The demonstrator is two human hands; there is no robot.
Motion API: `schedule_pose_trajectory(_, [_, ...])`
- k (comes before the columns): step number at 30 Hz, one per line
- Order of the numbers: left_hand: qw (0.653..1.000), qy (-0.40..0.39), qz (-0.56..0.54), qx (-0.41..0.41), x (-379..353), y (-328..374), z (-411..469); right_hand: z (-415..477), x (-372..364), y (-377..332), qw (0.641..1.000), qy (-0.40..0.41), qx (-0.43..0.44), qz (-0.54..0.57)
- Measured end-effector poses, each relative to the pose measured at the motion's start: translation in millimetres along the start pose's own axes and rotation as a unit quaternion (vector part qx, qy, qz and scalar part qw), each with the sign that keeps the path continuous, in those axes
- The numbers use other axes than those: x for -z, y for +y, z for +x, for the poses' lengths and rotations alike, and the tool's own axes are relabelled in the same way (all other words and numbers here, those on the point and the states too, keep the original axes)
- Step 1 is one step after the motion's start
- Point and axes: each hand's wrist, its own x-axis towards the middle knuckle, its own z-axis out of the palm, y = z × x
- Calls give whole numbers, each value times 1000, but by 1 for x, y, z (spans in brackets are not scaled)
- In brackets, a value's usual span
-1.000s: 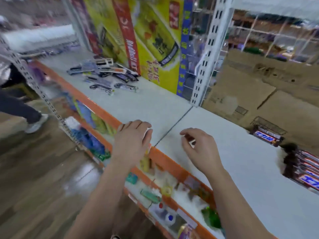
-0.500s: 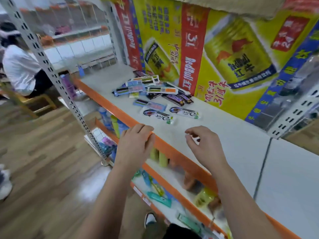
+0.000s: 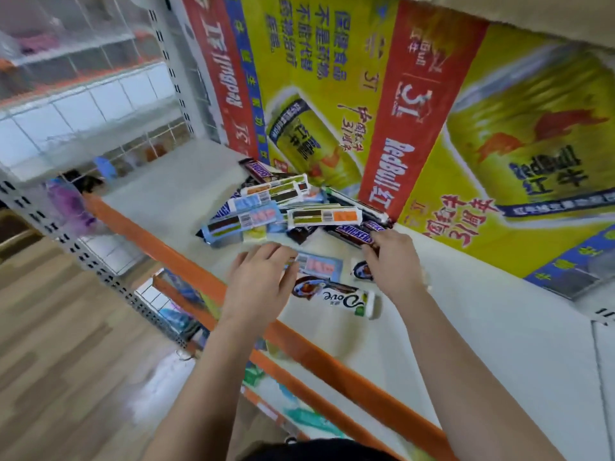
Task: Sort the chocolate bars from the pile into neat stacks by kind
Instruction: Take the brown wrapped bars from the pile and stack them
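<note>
The mixed pile of wrapped chocolate bars (image 3: 283,207) lies on the white shelf with an orange front edge (image 3: 482,311), against a yellow and red Red Bull poster (image 3: 432,128). The right hand (image 3: 392,261) curls its fingertips round the near end of a dark brown Snickers bar (image 3: 354,234) at the pile's right side. The left hand (image 3: 259,284) reaches over the end of a pale-blue wrapped bar (image 3: 321,267); blur hides whether it grips. A white Dove bar (image 3: 336,296) lies between both hands.
</note>
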Motion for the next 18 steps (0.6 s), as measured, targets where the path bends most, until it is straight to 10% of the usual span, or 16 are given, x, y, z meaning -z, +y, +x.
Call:
schedule_pose_trajectory(10, [988,-41,-75,-131,-29,-9,91,6,-4,-9,992,-23,-119,-17])
schedule_pose_trajectory(18, [953,-80,-93,-276,-48,23,146,-19,25,-2,954,17,-241,175])
